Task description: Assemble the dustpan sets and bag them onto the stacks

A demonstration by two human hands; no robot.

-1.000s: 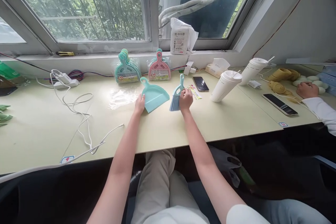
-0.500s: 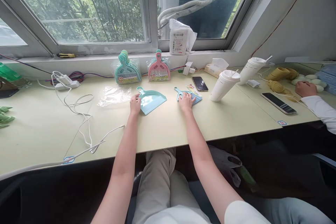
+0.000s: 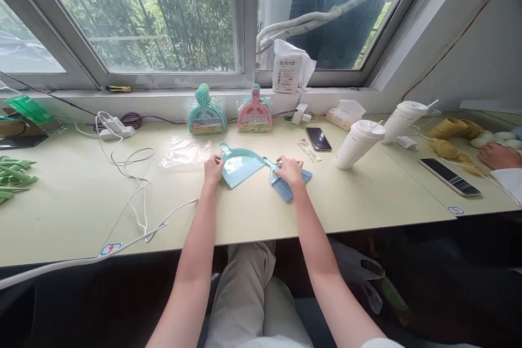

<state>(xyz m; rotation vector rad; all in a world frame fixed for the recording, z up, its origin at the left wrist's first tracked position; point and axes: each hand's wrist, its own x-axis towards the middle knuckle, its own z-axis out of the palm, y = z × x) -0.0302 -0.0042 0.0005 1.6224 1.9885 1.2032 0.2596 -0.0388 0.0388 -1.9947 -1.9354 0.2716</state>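
A light blue dustpan (image 3: 242, 166) lies on the table, its handle toward the window. My left hand (image 3: 213, 169) grips its left edge with the fingers closed. Just right of the dustpan is a small blue brush (image 3: 282, 187), bristles toward the table's front edge. My right hand (image 3: 290, 170) is closed on the brush from above and hides its middle. The brush handle's tip lies by the dustpan's right corner. A small printed card (image 3: 309, 150) lies behind my right hand.
Packed green dustpan sets (image 3: 206, 114) and pink ones (image 3: 255, 112) stand by the sill. Clear plastic (image 3: 185, 151) and white cables (image 3: 138, 190) lie left. Rightward are a phone (image 3: 318, 139), two white cups (image 3: 359, 144), another phone (image 3: 449, 176) and another person's hand (image 3: 501, 156).
My right hand has turned the brush and drawn it toward me and the dustpan, away from the printed card. The whole view has shifted slightly; my left hand stays at the dustpan.
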